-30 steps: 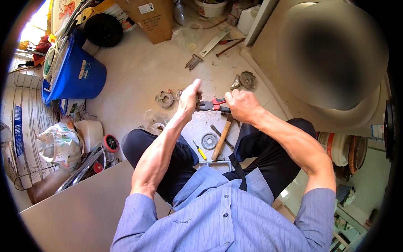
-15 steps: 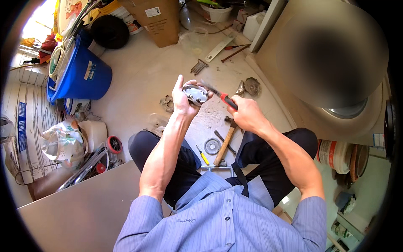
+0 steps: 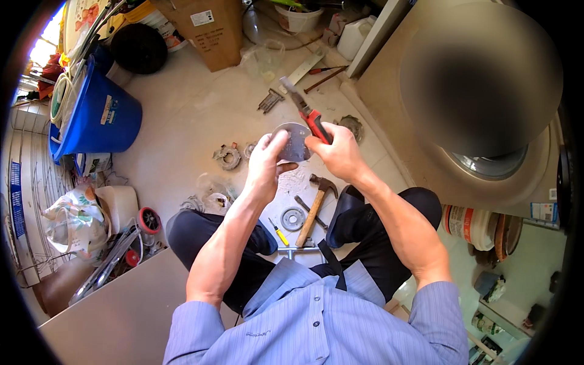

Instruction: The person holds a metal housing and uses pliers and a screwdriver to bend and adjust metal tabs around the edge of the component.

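Note:
Between my hands is a round grey metal disc (image 3: 297,145), tilted, its smooth face toward me. My left hand (image 3: 263,163) is closed on its left side, thumb on the face. My right hand (image 3: 342,153) grips a scraper-like tool (image 3: 314,123) with a red and black handle. Its flat grey end points up and away from the disc, and the exact kind is unclear. The right thumb reaches the disc's right edge. Below on the floor lie a wooden-handled hammer (image 3: 312,210), a dark metal bar (image 3: 319,220), a grey ring-shaped part (image 3: 292,218) and a yellow screwdriver (image 3: 279,233).
Worn metal parts (image 3: 227,157) lie left of my hands, another (image 3: 351,126) to the right. A blue bucket (image 3: 106,115) stands at left, a cardboard box (image 3: 204,30) at the back. A front-loading washing machine (image 3: 389,103) blocks the right; a flat panel (image 3: 121,310) is at lower left.
The disc has turned over from its hollow, whitish inside to its smooth face. The tool has swung upward, away from the disc, and my right hand has come closer to it.

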The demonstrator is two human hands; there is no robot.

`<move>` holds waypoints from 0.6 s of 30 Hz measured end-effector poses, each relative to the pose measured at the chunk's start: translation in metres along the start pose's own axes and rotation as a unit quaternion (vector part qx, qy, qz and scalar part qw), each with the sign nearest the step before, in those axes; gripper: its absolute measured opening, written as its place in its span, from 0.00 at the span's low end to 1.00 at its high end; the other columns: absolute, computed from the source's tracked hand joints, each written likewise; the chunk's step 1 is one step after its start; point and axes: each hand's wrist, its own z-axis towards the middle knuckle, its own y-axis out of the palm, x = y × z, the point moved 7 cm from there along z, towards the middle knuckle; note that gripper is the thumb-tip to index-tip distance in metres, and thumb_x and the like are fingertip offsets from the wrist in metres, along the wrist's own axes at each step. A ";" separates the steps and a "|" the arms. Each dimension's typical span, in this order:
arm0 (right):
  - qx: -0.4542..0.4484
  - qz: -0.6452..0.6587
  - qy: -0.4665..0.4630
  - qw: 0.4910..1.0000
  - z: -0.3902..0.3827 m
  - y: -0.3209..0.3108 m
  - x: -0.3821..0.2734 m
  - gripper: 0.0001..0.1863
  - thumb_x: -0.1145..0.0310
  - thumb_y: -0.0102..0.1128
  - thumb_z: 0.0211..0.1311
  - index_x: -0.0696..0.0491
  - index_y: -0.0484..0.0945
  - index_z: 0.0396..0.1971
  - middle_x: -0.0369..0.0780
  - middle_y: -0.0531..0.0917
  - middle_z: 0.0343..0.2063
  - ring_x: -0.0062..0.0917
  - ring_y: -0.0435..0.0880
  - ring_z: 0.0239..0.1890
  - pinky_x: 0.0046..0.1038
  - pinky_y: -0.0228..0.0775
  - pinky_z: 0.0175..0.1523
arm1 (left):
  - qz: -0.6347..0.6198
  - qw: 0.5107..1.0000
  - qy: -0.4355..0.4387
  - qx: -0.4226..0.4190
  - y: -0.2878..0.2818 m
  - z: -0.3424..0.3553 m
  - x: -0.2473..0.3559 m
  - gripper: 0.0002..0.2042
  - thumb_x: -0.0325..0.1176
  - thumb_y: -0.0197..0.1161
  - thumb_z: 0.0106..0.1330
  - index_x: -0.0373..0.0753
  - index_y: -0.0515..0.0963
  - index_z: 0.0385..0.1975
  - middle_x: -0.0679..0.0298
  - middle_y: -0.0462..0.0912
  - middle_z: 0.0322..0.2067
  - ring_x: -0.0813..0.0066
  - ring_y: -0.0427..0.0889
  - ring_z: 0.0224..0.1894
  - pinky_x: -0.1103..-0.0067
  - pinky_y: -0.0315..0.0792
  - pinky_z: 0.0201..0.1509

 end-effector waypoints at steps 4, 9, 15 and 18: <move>-0.082 0.141 0.129 0.978 0.003 0.014 0.026 0.13 0.64 0.64 0.61 0.60 0.76 0.26 0.36 0.75 0.17 0.20 0.75 0.21 0.29 0.66 0.28 | -0.008 0.997 0.029 -0.068 -0.014 -0.009 0.000 0.16 0.36 0.66 0.71 0.37 0.78 0.54 0.63 0.86 0.45 0.76 0.85 0.43 0.78 0.80 0.43; -0.159 0.292 0.178 0.926 -0.009 0.028 0.018 0.08 0.67 0.63 0.67 0.54 0.76 0.31 0.31 0.72 0.18 0.14 0.67 0.18 0.22 0.62 0.24 | -0.062 0.996 0.015 -0.065 -0.005 -0.020 0.010 0.17 0.34 0.68 0.69 0.36 0.78 0.55 0.64 0.86 0.45 0.75 0.85 0.46 0.76 0.80 0.51; -0.143 0.321 0.190 0.917 -0.010 0.031 0.010 0.11 0.66 0.65 0.64 0.55 0.76 0.26 0.32 0.73 0.17 0.15 0.69 0.17 0.22 0.61 0.22 | -0.108 0.990 -0.005 -0.091 -0.007 -0.021 0.009 0.18 0.33 0.66 0.69 0.33 0.78 0.55 0.60 0.86 0.48 0.71 0.86 0.48 0.71 0.79 0.57; -0.145 0.333 0.206 0.909 -0.013 0.034 0.012 0.10 0.66 0.65 0.64 0.55 0.77 0.27 0.32 0.73 0.17 0.15 0.69 0.17 0.22 0.62 0.23 | -0.125 0.989 -0.016 -0.079 -0.008 -0.022 0.008 0.18 0.32 0.67 0.67 0.33 0.78 0.54 0.60 0.86 0.48 0.70 0.86 0.50 0.73 0.78 0.59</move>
